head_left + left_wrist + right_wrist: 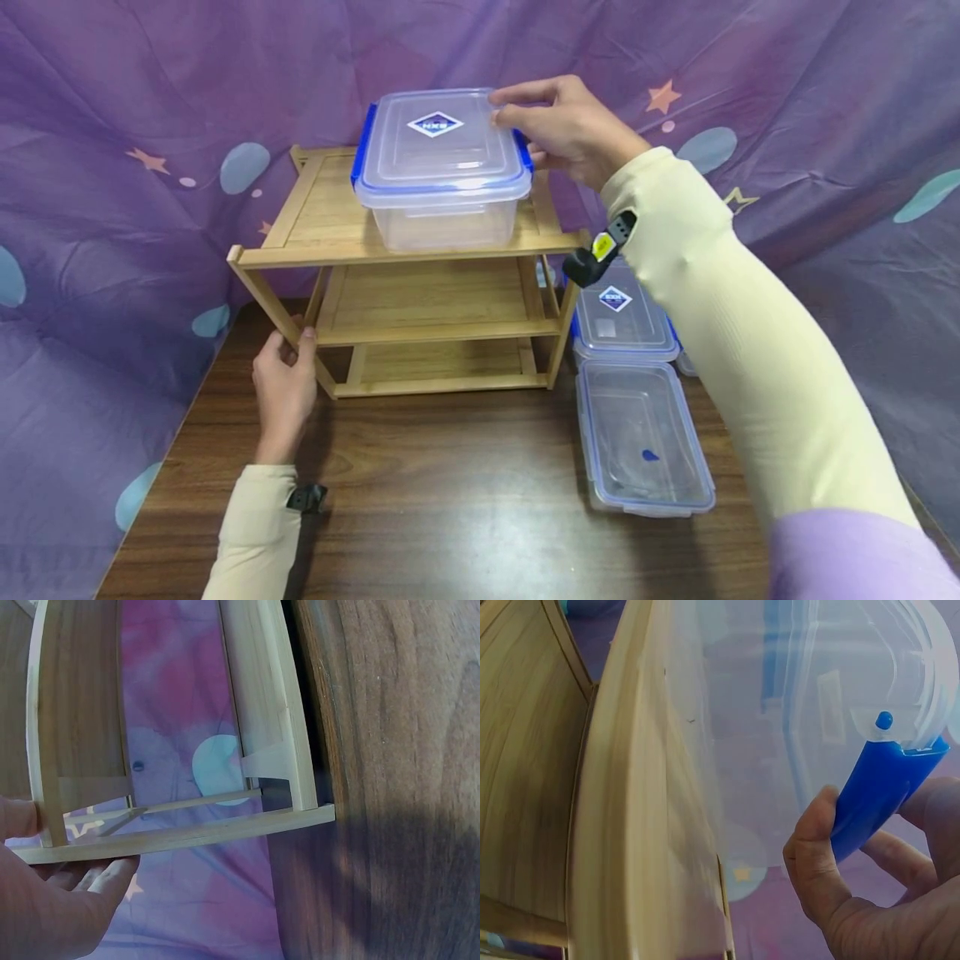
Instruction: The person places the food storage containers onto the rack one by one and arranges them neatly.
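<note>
A clear food container (pixel 442 225) with a see-through lid (pixel 450 158) and blue side latches stands on the top board of a three-tier wooden rack (pixel 315 204). My right hand (pixel 566 129) is at the container's right side, thumb and forefinger at the lid's edge. In the right wrist view, its fingers curl around the blue latch (pixel 874 795), which angles outward from the lid. My left hand (pixel 285 379) grips the rack's left front leg near the middle board. Fingers wrap the wooden bar (pixel 180 834) in the left wrist view.
Right of the rack, a lidded container (pixel 626 325) with blue latches sits on the dark wooden table (pixel 450 483). In front of it is another clear container (pixel 645 433) with a small blue piece (pixel 650 455) showing. A purple patterned cloth (pixel 150 75) hangs behind.
</note>
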Demonstrator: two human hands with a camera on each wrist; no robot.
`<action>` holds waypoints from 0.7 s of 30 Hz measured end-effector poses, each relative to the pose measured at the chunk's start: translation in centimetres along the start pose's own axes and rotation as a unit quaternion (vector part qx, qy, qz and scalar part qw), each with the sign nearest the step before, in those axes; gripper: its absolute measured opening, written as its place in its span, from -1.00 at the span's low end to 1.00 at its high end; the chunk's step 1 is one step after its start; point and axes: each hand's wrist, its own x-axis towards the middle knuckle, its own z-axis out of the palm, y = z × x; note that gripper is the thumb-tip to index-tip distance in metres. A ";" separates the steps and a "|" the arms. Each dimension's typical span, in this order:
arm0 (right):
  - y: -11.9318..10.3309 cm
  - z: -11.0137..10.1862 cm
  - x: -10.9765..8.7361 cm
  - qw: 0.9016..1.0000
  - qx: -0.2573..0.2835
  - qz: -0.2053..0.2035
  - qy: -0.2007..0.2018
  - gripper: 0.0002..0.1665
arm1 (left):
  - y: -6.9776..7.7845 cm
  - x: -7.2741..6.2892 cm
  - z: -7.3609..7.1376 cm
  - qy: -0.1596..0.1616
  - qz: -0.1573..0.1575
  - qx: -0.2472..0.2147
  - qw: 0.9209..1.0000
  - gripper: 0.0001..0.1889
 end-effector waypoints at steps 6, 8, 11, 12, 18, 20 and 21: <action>-0.1 1.4 0.7 0.999 0.036 -0.003 0.002 -0.48 | 0.0 0.0 0.0 0.004 0.001 0.001 1.000 -0.56; -0.1 1.8 0.9 0.999 0.047 -0.004 0.005 -0.48 | 0.0 0.0 -0.1 0.006 0.002 0.002 1.000 -0.56; -0.2 2.3 1.1 0.998 0.054 -0.003 0.011 -0.48 | 0.0 0.0 -0.2 0.009 0.003 0.001 1.000 -0.57; -0.2 2.5 1.1 0.998 0.055 -0.003 0.013 -0.49 | 0.0 0.0 -0.2 0.009 0.003 0.001 1.000 -0.57; -0.1 3.4 1.2 0.997 0.075 -0.011 0.016 -0.46 | 0.0 -0.1 -0.3 0.010 0.003 -0.001 1.000 -0.57; 0.0 3.7 1.1 0.996 0.084 -0.016 0.014 -0.45 | 0.0 -0.2 -0.4 0.011 0.002 0.000 1.000 -0.58; 0.0 3.9 1.1 0.996 0.084 -0.020 0.013 -0.44 | 0.0 -0.2 -0.4 0.011 0.001 0.001 1.000 -0.58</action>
